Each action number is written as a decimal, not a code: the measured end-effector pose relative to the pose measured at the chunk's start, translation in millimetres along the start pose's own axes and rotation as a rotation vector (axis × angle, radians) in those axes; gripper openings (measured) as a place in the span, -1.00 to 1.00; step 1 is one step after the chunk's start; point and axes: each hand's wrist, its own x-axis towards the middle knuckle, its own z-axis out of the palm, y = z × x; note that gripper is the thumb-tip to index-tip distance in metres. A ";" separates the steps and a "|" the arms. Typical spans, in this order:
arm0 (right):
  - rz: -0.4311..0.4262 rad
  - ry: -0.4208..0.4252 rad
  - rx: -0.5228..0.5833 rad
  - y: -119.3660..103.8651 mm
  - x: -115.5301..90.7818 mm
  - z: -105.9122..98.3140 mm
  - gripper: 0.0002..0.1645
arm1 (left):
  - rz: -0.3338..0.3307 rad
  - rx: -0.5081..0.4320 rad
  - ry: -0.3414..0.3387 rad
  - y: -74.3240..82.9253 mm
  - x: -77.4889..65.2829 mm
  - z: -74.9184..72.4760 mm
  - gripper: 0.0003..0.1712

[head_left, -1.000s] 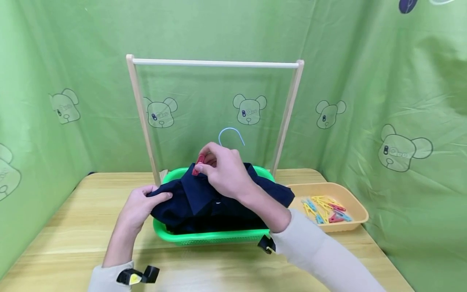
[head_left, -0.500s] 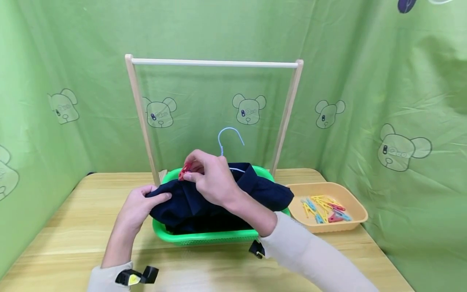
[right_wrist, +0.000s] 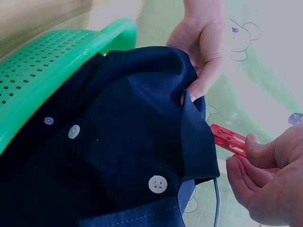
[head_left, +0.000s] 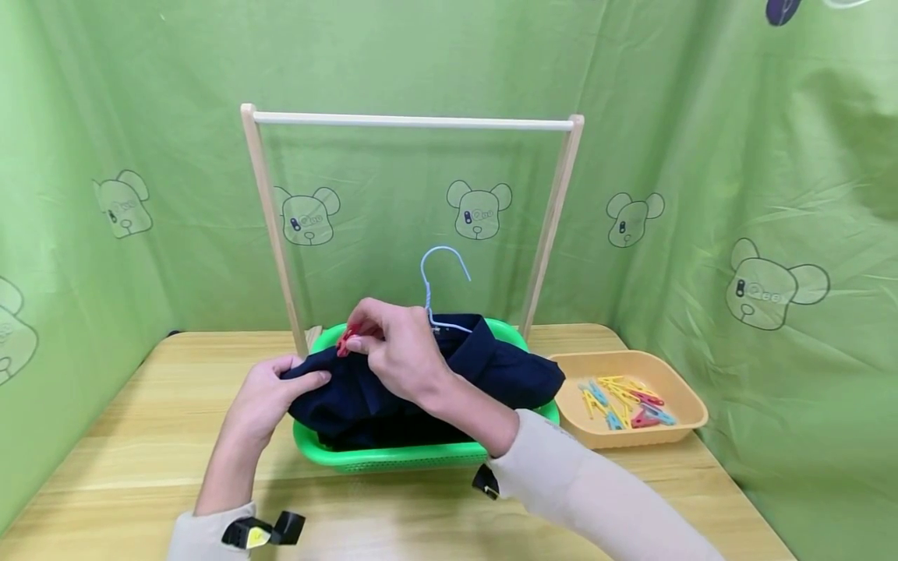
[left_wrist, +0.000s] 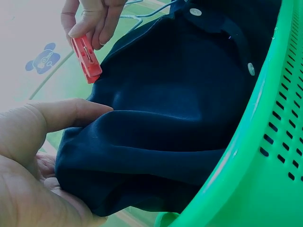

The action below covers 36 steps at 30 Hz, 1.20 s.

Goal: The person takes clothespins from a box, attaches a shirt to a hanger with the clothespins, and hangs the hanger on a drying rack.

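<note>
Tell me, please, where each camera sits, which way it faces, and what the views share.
Head: on the head, facing forward and down at the rack, shirt and basket; left hand, right hand and sleeves show.
Left wrist: on that wrist, facing the shirt the left hand pinches; right hand at the top.
Right wrist: on that wrist, facing the shirt and the clothespin the right hand holds; left hand at the top.
Shared: both wrist views show shirt, basket, clothespin and both hands.

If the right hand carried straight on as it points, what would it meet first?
The red clothespin in the right hand would probably meet the navy shirt first, at its shoulder edge near the left hand; whether pin and cloth touch is unclear.
</note>
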 end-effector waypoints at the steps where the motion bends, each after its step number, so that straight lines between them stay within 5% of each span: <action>1: -0.008 0.001 -0.001 0.3 0.2 0.7 -0.88 | -0.001 0.000 -0.001 0.3 -0.1 -0.2 -0.72; 22: -0.100 -0.021 -0.235 4.8 3.2 9.4 -0.82 | 0.001 -0.008 -0.009 0.9 0.1 -0.4 -0.74; 36: -0.097 -0.039 -0.264 2.9 3.8 11.0 -0.83 | 0.008 -0.010 -0.012 2.2 -1.2 1.0 -0.74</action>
